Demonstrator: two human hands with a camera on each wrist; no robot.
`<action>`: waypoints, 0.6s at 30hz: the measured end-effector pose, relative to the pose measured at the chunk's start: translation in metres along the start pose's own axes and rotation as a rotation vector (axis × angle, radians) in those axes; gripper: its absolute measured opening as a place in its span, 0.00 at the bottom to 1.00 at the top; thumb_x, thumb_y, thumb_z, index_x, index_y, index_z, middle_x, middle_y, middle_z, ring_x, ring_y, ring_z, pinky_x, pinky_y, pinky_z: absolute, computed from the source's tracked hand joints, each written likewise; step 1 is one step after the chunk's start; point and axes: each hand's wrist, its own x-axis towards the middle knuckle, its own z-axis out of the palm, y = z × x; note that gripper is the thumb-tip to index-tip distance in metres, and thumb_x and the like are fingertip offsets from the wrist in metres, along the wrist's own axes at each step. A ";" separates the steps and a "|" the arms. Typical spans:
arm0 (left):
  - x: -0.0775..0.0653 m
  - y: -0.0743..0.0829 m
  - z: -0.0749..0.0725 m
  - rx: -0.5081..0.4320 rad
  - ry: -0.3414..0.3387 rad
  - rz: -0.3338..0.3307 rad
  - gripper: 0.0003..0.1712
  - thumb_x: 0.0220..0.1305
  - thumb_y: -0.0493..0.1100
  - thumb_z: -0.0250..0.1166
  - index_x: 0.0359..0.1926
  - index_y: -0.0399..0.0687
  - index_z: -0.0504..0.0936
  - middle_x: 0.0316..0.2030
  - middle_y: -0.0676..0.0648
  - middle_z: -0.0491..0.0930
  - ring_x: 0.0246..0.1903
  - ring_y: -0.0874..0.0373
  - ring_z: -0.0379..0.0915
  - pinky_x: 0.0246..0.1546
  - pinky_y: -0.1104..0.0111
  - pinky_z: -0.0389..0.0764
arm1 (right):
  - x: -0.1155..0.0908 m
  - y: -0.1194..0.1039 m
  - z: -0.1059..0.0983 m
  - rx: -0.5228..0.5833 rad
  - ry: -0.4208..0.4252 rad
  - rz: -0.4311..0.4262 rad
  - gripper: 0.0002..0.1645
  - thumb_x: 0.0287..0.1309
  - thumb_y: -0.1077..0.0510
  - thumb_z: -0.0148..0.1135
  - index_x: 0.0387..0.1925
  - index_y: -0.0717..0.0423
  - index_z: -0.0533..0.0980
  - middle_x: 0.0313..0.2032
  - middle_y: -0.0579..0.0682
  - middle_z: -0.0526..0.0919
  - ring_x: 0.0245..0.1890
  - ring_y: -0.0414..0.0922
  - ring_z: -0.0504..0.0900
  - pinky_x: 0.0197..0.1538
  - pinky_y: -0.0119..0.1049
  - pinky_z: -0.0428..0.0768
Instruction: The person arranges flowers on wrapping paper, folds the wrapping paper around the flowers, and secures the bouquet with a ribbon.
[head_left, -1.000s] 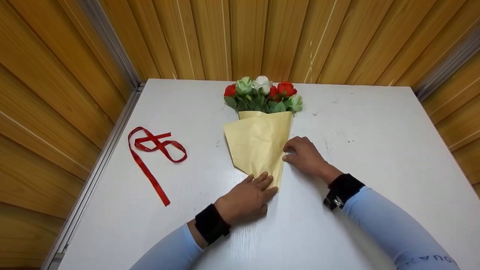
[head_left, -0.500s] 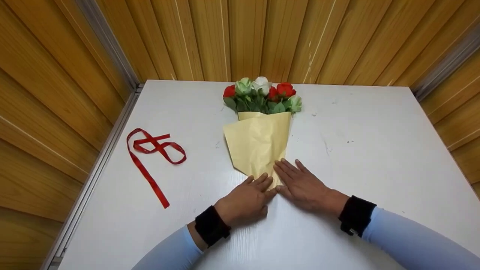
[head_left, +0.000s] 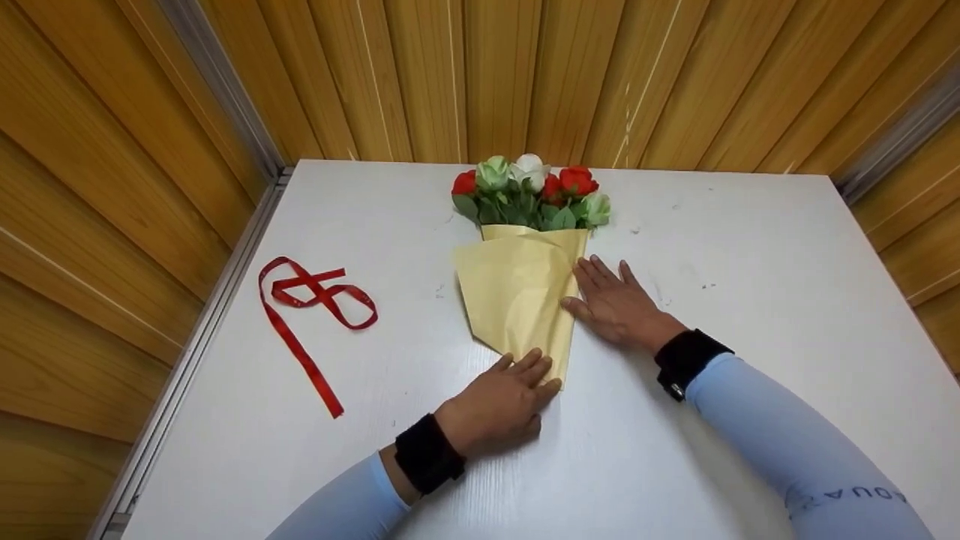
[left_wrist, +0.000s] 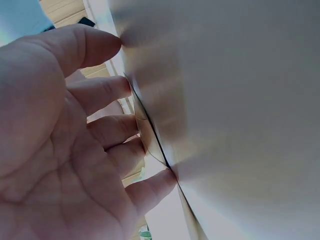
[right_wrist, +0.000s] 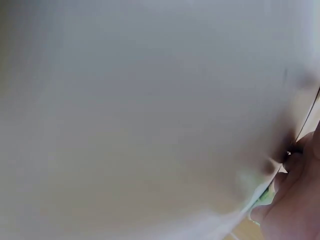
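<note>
A bouquet of red, white and pale green roses (head_left: 529, 191) lies on the white table, its stems hidden inside tan wrapping paper (head_left: 510, 292). My left hand (head_left: 499, 405) rests with spread fingertips on the narrow lower end of the paper. In the left wrist view its fingertips (left_wrist: 155, 187) touch down along the paper and the table surface. My right hand (head_left: 619, 304) lies flat with straight fingers against the paper's right edge. Only part of the right hand (right_wrist: 295, 195) shows at the right side of its wrist view.
A loosely looped red ribbon (head_left: 304, 352) lies on the table (head_left: 750, 315) to the left of the bouquet. Wood-look panels (head_left: 495, 75) stand behind the table and at both sides, with a metal rail (head_left: 202, 337) along the left edge.
My right hand went from fingers bent at the paper's right edge down to its lower end, then back up along that edge with fingers straight. The left hand has stayed in place.
</note>
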 end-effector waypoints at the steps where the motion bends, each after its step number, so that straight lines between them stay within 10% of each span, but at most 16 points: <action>1: 0.000 0.000 0.000 -0.004 0.000 -0.002 0.32 0.76 0.48 0.58 0.78 0.53 0.70 0.79 0.41 0.63 0.81 0.48 0.53 0.78 0.50 0.63 | 0.001 -0.001 0.000 -0.005 0.011 -0.001 0.50 0.82 0.31 0.32 0.83 0.65 0.46 0.84 0.63 0.46 0.85 0.61 0.41 0.81 0.66 0.37; 10: -0.001 -0.002 -0.001 -0.013 0.004 0.009 0.32 0.76 0.48 0.58 0.78 0.52 0.70 0.79 0.40 0.62 0.81 0.47 0.53 0.78 0.49 0.62 | -0.031 -0.027 0.015 -0.070 0.007 -0.101 0.49 0.82 0.33 0.36 0.83 0.65 0.46 0.83 0.63 0.47 0.84 0.59 0.45 0.82 0.64 0.42; 18: -0.001 0.000 -0.001 -0.031 0.021 0.011 0.31 0.75 0.47 0.58 0.77 0.52 0.72 0.79 0.40 0.64 0.81 0.47 0.55 0.77 0.49 0.64 | -0.006 -0.008 0.003 0.014 -0.006 -0.023 0.49 0.83 0.32 0.32 0.84 0.64 0.44 0.84 0.62 0.45 0.85 0.60 0.40 0.81 0.67 0.38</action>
